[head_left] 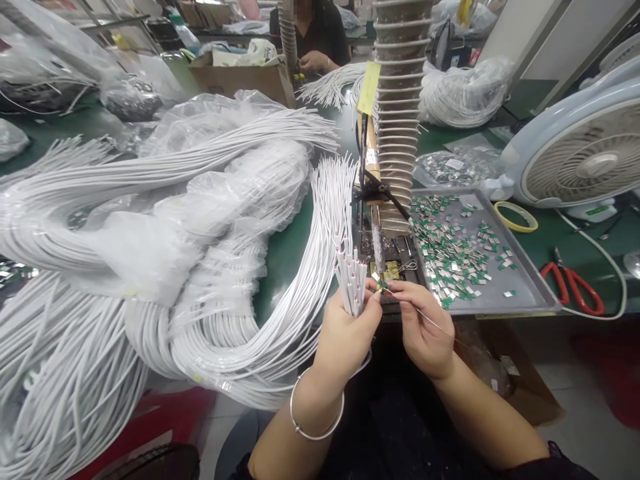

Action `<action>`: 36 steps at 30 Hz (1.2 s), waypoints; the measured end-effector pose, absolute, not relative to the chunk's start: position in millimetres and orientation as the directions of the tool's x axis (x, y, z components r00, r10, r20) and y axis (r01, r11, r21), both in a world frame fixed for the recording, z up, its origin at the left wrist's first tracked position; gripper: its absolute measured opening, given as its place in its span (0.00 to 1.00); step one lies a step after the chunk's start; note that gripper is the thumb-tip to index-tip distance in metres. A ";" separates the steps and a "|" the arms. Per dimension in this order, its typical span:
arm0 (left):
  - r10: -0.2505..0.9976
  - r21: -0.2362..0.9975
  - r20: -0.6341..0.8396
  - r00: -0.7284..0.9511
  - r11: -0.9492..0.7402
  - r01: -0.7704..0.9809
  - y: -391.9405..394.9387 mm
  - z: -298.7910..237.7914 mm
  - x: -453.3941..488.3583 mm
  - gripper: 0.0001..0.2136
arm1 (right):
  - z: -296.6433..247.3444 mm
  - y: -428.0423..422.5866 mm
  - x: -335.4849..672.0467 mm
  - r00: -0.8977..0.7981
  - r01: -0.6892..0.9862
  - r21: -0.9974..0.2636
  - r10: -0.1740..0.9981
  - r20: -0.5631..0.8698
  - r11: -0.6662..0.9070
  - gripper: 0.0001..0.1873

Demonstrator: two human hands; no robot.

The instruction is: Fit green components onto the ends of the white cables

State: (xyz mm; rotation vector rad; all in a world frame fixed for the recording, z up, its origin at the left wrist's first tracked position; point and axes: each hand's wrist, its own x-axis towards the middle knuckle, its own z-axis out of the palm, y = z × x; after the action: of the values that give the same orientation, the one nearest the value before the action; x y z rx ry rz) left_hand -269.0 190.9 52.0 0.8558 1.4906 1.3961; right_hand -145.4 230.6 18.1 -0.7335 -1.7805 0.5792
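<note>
My left hand (345, 340) is closed around a bundle of white cables (351, 283), whose cut ends point up with reddish wire tips showing. Between its thumb and finger is a small green connector board (382, 285), partly hidden by the fingertips. My right hand (427, 330) pinches a thin strand of solder wire (440, 327), which trails back past the palm. The wire's front end meets the board at my left fingertips. Directly above, a soldering iron (377, 240) hangs tip down, close to the board; whether it touches I cannot tell.
A grey tray (530, 293) of loose connector boards lies right, near red-handled pliers (575, 283), yellow tape (516, 217) and a fan (590, 147). A ribbed duct (400, 120) hangs behind the iron. Bagged white cables (210, 227) fill the left. Another person (315, 40) sits opposite.
</note>
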 end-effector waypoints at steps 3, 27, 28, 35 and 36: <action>0.920 0.987 -0.152 -0.362 0.121 -0.106 190.2 50.6 -268.2 0.03 | 18.5 230.4 -145.9 -0.233 0.201 -0.689 0.718 0.656 0.696 0.11; 0.957 0.995 -0.097 -0.273 0.088 -0.046 179.7 39.6 -267.9 0.05 | 19.0 223.6 -141.4 -0.279 0.218 -0.671 0.704 0.653 0.709 0.11; 0.967 0.996 -0.086 -0.240 0.083 -0.023 177.8 38.9 -267.6 0.06 | 18.8 222.8 -140.7 -0.284 0.226 -0.672 0.708 0.647 0.705 0.11; 0.978 0.990 -0.131 -0.163 0.138 0.031 162.8 26.0 -260.7 0.14 | 14.7 213.6 -127.2 -0.395 0.221 -0.664 0.688 0.608 0.714 0.12; 0.969 0.989 -0.142 -0.201 0.146 0.006 161.6 24.3 -260.4 0.15 | 14.6 211.8 -123.7 -0.411 0.227 -0.667 0.691 0.594 0.709 0.12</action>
State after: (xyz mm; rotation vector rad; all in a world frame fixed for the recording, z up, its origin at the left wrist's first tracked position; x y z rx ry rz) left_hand -260.4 161.6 24.3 1.0130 1.4369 1.2334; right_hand -123.7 211.8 14.6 -0.7052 -1.9721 0.6193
